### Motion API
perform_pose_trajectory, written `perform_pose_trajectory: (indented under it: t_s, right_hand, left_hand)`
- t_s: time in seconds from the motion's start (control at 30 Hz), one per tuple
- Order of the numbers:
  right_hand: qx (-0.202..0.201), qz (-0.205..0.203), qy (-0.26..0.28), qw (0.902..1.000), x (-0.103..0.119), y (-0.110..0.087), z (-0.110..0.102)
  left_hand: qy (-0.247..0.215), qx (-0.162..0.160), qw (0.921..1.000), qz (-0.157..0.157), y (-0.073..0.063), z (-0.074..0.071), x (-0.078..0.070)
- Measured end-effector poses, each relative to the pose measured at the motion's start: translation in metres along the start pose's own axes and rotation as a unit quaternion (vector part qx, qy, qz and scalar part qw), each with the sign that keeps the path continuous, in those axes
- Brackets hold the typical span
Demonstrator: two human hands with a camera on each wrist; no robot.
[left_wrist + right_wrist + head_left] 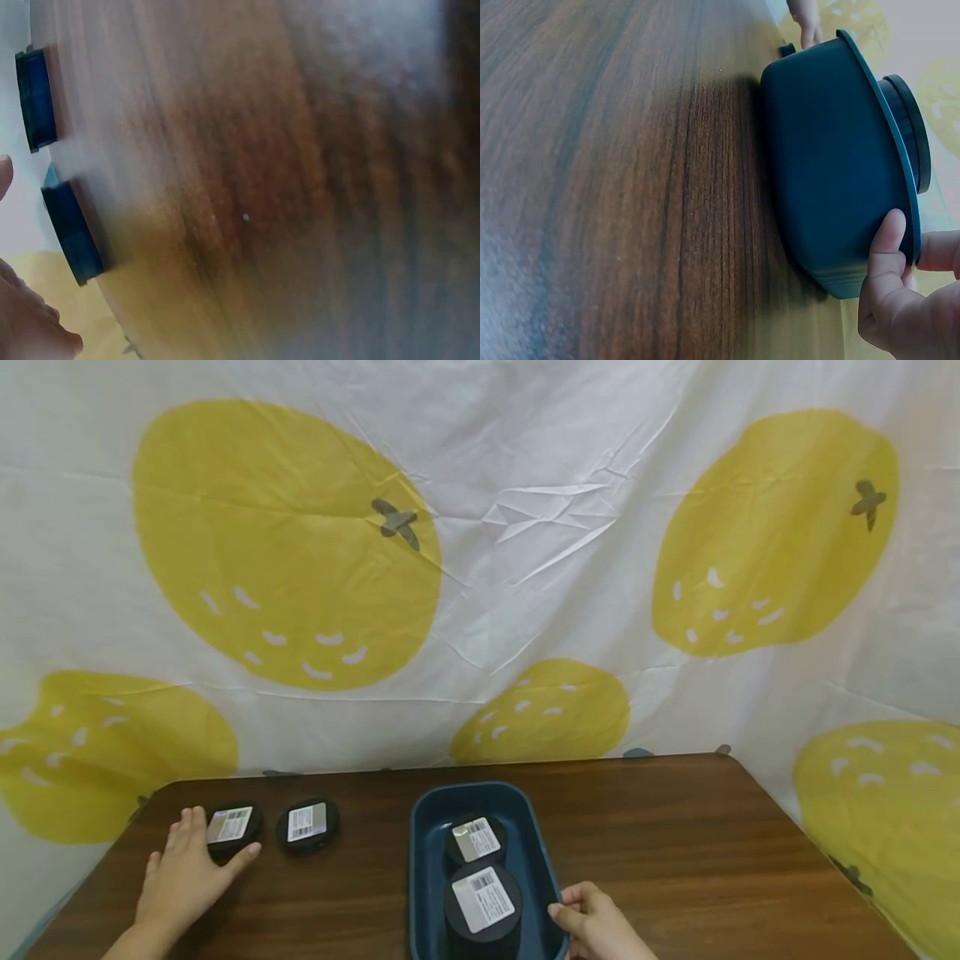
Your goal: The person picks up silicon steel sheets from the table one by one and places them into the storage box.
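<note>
My left hand (183, 872) is at the left of the table, fingers extended and thumb spread, beside a low round black container (234, 828) with a white barcode label. A second such container (309, 825) lies just to its right. The left wrist view shows both containers edge-on, with part of the hand (34, 319) near the lower one. With thumb and fingers, my right hand (596, 922) pinches the right rim of a dark blue plastic bin (540, 852). Inside stand two labelled black round containers (476, 841), the nearer one (483, 902) rising above the rim in the right wrist view.
The brown wooden table (675, 843) spans the front, with rounded far corners. Behind it hangs a white cloth (525, 568) printed with big yellow fruits. The bin stands between the hands and reaches the lower image edge.
</note>
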State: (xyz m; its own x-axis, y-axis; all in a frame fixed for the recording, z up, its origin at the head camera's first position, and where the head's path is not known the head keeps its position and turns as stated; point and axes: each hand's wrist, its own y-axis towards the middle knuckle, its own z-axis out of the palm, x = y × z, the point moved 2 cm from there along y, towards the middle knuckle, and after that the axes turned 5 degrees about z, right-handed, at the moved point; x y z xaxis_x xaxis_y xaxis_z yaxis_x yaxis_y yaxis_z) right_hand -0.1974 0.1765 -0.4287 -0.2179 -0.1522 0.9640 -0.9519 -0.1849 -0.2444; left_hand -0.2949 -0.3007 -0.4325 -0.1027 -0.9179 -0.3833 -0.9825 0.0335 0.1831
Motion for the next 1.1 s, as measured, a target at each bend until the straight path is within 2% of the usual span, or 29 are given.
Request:
perform_pose_trajectory:
  t_s: [0.17,0.47,0.57,0.73,0.93,1.1]
  right_hand:
    - [-0.001,0.004,-0.003,1.0000,0.001,-0.001,-0.001]
    - [-0.006,-0.001,-0.005,1.0000,0.002,-0.001,-0.001]
    - [-0.010,-0.002,-0.016,0.9998,0.001,-0.001,-0.001]
    - [-0.010,0.004,-0.016,0.9998,0.003,-0.002,-0.001]
    - [-0.012,0.001,-0.018,0.9998,0.000,-0.002,-0.002]
    - [-0.007,0.001,-0.001,1.0000,-0.005,0.000,-0.004]
  left_hand:
    - [-0.023,-0.010,0.9994,-0.026,0.002,0.000,0.007]
    - [-0.036,-0.009,0.9984,-0.042,0.010,-0.001,0.015]
    - [-0.059,0.001,0.9964,-0.061,0.013,-0.001,0.018]
    - [-0.094,0.038,0.9903,-0.095,0.018,-0.001,0.024]
    - [-0.093,0.067,0.9893,-0.090,0.023,0.002,0.025]
    - [-0.093,0.064,0.9907,-0.076,0.028,0.004,0.022]
